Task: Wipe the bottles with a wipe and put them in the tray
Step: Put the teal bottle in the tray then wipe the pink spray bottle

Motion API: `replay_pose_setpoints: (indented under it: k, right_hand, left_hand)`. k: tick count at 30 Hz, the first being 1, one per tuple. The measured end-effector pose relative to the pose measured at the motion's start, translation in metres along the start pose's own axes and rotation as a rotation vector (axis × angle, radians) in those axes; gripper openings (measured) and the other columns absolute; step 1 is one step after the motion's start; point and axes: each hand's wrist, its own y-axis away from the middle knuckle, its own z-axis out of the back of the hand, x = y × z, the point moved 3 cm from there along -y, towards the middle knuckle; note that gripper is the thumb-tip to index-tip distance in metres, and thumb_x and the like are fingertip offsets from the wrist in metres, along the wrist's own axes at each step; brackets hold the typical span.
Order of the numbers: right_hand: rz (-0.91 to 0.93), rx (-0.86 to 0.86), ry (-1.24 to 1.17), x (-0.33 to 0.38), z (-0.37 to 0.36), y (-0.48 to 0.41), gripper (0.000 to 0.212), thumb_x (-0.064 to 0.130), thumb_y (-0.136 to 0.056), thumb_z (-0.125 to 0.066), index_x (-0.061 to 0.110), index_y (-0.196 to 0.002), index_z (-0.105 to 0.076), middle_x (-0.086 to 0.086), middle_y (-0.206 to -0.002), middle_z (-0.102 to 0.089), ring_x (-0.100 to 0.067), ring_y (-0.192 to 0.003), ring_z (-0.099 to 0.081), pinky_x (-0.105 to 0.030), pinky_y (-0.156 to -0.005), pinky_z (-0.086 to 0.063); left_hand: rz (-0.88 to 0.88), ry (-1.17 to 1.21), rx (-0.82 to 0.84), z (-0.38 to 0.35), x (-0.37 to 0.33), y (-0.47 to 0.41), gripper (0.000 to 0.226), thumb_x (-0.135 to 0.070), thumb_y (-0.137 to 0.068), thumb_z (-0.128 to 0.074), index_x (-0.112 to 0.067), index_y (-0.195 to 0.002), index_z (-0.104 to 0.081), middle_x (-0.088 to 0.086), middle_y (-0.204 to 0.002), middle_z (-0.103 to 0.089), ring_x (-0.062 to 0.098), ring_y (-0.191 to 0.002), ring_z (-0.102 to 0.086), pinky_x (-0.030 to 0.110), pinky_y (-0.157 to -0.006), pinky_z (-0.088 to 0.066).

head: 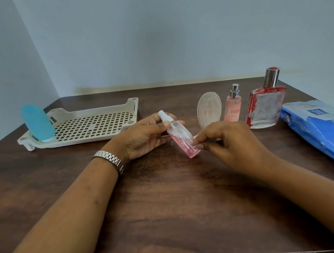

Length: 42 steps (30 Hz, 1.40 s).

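Observation:
My left hand grips a small clear spray bottle with pink liquid and a white nozzle, tilted over the table's middle. My right hand pinches the bottle's lower end; a sliver of white shows under its fingers, and I cannot tell whether that is a wipe. A beige perforated tray lies at the back left with a blue bottle standing upside down in its left end. An oval whitish bottle, a slim pink spray bottle and a square glass perfume bottle stand at the back right.
A blue pack of wipes lies at the right edge of the dark wooden table. Walls close in behind the table and on the left. A metal watch sits on my left wrist.

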Motion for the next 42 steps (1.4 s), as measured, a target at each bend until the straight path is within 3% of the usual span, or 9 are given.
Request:
replay_pose_setpoints:
  k: [3,11,16,20,23,29,32,37,42]
  right_hand:
    - [-0.073,-0.04,-0.042,-0.005,0.001,-0.007,0.018,0.009,-0.08,-0.071,0.021,-0.094,-0.074,0.016,-0.09,-0.065,0.018,-0.079,-0.054,0.003,-0.072,-0.037]
    - [-0.027,-0.012,-0.061,0.009,-0.002,0.0,0.024,0.008,-0.081,-0.07,0.025,-0.096,-0.061,0.014,-0.091,-0.063,0.001,-0.086,-0.061,-0.014,-0.072,-0.051]
    - [-0.107,-0.084,-0.078,0.005,-0.001,-0.011,0.027,0.007,-0.08,-0.07,0.027,-0.091,-0.056,0.017,-0.083,-0.058,0.006,-0.081,-0.058,-0.002,-0.068,-0.043]
    - [-0.005,-0.02,0.008,0.015,-0.001,-0.003,0.015,0.012,-0.084,-0.066,0.02,-0.094,-0.058,0.012,-0.087,-0.062,-0.003,-0.078,-0.059,-0.015,-0.065,-0.049]
    - [-0.023,-0.007,0.012,0.007,0.003,0.002,0.016,0.009,-0.083,-0.067,0.022,-0.092,-0.066,0.013,-0.086,-0.066,0.004,-0.078,-0.06,-0.012,-0.068,-0.048]
    - [0.148,-0.059,0.145,0.015,-0.004,-0.007,0.018,0.002,-0.079,-0.069,0.013,-0.093,-0.072,0.002,-0.101,-0.064,-0.005,-0.085,-0.057,-0.011,-0.073,-0.048]
    - [0.276,0.07,0.34,0.023,-0.008,0.003,0.028,-0.002,-0.069,-0.077,0.012,-0.092,-0.073,-0.002,-0.098,-0.066,-0.017,-0.084,-0.063,-0.029,-0.069,-0.056]
    - [0.217,0.014,0.278,0.016,0.002,0.0,0.024,-0.003,-0.073,-0.072,0.011,-0.093,-0.073,-0.002,-0.096,-0.068,-0.016,-0.083,-0.064,-0.02,-0.072,-0.048]
    - [0.255,0.035,0.341,0.022,-0.007,-0.002,0.031,-0.005,-0.068,-0.076,0.01,-0.094,-0.073,-0.003,-0.097,-0.068,-0.019,-0.085,-0.064,-0.027,-0.072,-0.053]
  left_hand:
    - [0.001,-0.004,-0.002,0.0,0.0,0.0,0.023,-0.013,-0.083,-0.052,-0.01,-0.106,-0.055,0.007,-0.108,-0.071,0.016,-0.103,-0.067,0.027,-0.088,-0.054]
    - [-0.006,-0.025,-0.037,-0.003,-0.001,0.001,0.019,-0.011,-0.088,-0.05,-0.01,-0.106,-0.056,0.002,-0.097,-0.073,0.011,-0.093,-0.069,0.024,-0.083,-0.055]
    - [-0.007,-0.034,-0.07,-0.002,0.0,0.0,0.023,-0.014,-0.084,-0.054,-0.01,-0.107,-0.056,0.007,-0.106,-0.07,0.015,-0.098,-0.068,0.026,-0.083,-0.056]
    - [-0.01,-0.097,-0.099,-0.004,-0.001,0.0,0.017,-0.01,-0.094,-0.048,-0.009,-0.108,-0.056,0.003,-0.097,-0.071,0.012,-0.09,-0.069,0.024,-0.08,-0.056]
    - [-0.019,-0.159,-0.142,-0.006,-0.002,0.0,0.015,-0.011,-0.096,-0.047,-0.01,-0.107,-0.057,0.005,-0.101,-0.069,0.012,-0.09,-0.069,0.024,-0.08,-0.056]
    - [-0.085,-0.339,-0.197,-0.012,-0.002,-0.001,0.02,-0.024,-0.089,-0.056,-0.012,-0.106,-0.056,0.008,-0.106,-0.065,0.024,-0.103,-0.061,0.048,-0.104,-0.044]
    - [-0.086,-0.381,-0.214,-0.012,-0.002,-0.001,0.026,-0.025,-0.091,-0.056,-0.008,-0.111,-0.055,0.009,-0.107,-0.066,0.025,-0.105,-0.06,0.051,-0.105,-0.043]
    - [-0.093,-0.444,-0.222,-0.012,-0.003,-0.002,0.016,-0.021,-0.096,-0.051,-0.01,-0.108,-0.055,0.011,-0.108,-0.065,0.029,-0.106,-0.06,0.052,-0.103,-0.043]
    - [-0.104,-0.441,-0.215,-0.012,-0.003,-0.001,0.015,-0.022,-0.095,-0.052,-0.014,-0.107,-0.056,0.007,-0.103,-0.066,0.026,-0.101,-0.061,0.052,-0.103,-0.044]
